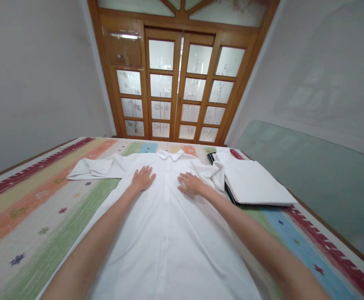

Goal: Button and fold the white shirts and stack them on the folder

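A white button-front shirt (165, 225) lies spread face up, its collar (170, 155) at the far end. My left hand (143, 178) rests flat on the left side of its chest, fingers pointing away and slightly apart. On the other side of the button strip, my right hand (190, 183) lies on the cloth with its fingers spread. The sleeve on the left (93, 167) stretches outward, folded back at its end. Bunched up on the right is the other sleeve (215, 173), close to a stack of folded clothes. Both forearms cover parts of the shirt's sides.
Folded white cloth (253, 181) lies on dark striped cloth at the right. Beneath everything is a colourful striped cover (44, 229). A pale green board (313, 183) runs along the right side by the wall. Wooden doors with glass panes (177, 87) stand beyond the far edge.
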Demonstrator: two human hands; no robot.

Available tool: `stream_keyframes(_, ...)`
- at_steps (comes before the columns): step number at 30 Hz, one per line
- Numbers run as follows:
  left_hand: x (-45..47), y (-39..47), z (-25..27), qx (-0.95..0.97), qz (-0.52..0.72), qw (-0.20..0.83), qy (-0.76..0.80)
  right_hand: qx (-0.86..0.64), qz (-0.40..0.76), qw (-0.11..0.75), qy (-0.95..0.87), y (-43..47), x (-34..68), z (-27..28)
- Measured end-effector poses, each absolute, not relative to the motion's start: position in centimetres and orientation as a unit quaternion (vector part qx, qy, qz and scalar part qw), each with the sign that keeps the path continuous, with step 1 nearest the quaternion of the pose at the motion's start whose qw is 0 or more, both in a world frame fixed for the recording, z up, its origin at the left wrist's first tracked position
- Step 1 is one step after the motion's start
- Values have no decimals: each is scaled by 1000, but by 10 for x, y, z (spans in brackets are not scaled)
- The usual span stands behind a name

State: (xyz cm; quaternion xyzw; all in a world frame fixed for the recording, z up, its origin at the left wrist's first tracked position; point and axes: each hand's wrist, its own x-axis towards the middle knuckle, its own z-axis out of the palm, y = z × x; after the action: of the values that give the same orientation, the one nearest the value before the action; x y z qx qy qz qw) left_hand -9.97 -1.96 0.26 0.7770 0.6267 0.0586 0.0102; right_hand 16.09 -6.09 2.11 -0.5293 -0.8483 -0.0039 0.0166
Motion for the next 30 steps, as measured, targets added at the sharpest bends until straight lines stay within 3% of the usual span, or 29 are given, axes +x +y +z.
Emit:
stream_keyframes(5,-111,-31,-1,788,69,-7,612,-640,-125,55,-756,-50,221,80)
stream_keyframes(11,-109,-34,-2,782,89,-3,617,-769,-70,2,-635,-44,261,94)
stream_keyframes(18,-109,-36,0,780,79,9,621,-764,-119,140,-618,-27,267,121)
stream_keyframes(20,-109,-36,-1,779,78,8,622,-752,-84,127,-642,-22,271,133)
stream_keyframes(25,-109,-36,0,780,82,-1,620,-755,53,3,-654,-24,280,134)
stream_keyframes(30,-107,-37,3,777,60,2,626,-755,-33,-8,-654,-31,282,118)
